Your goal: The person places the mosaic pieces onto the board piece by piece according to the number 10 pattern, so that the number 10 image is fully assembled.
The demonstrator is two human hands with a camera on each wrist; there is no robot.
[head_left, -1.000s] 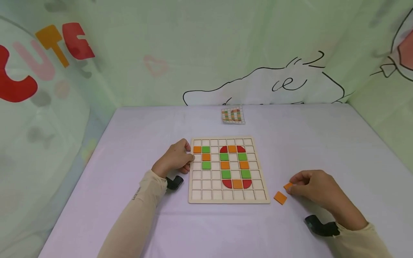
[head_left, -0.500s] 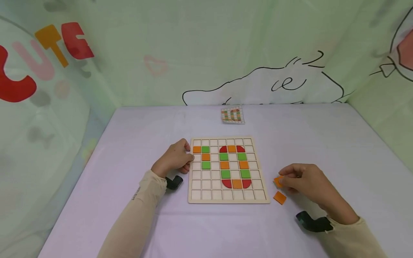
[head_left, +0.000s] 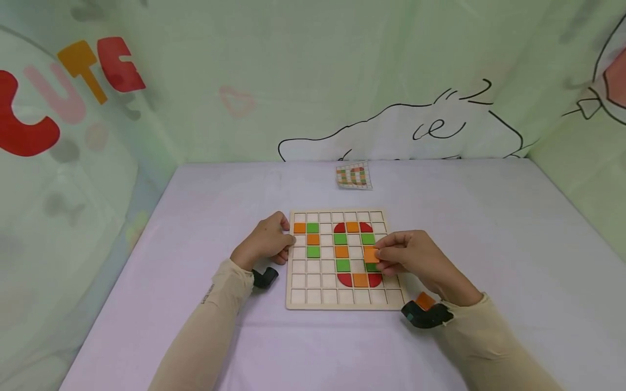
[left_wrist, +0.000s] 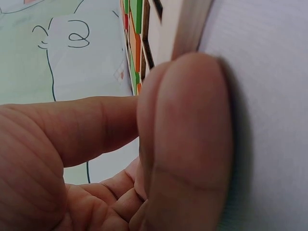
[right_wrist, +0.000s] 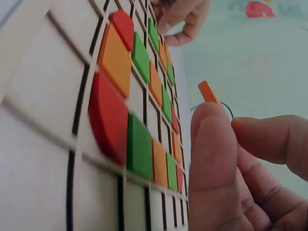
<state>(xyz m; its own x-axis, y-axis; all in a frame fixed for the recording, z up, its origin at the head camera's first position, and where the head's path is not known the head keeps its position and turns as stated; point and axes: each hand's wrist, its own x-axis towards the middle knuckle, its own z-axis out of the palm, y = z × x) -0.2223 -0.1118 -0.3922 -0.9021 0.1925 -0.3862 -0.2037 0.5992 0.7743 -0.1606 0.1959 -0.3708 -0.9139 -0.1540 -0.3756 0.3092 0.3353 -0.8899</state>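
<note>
A light wooden grid board (head_left: 300, 297) lies on the table, with orange, green and red tiles set in some of its cells. My left hand (head_left: 264, 237) holds the board by its left edge; in the left wrist view its fingers (left_wrist: 192, 125) meet that edge. Over the right part of the board, my right hand (head_left: 415, 258) pinches an orange square tile (head_left: 370, 254) between thumb and fingertips. That tile (right_wrist: 208, 91) is raised off the board in the right wrist view. Another orange tile (head_left: 425, 300) lies right of the board, partly hidden by the right wrist's camera.
A small printed card (head_left: 354, 176) with a coloured grid pattern stands at the back of the table. Behind it hangs a pale green cloth (head_left: 313, 70) with drawings. The white tabletop (head_left: 235, 184) surrounds the board. A black wrist camera (head_left: 424, 315) sits near the board's lower right corner.
My right hand has picked up an orange tile from the table beside the board and carried it left, over the board. My left hand has stayed at the board's left edge.
</note>
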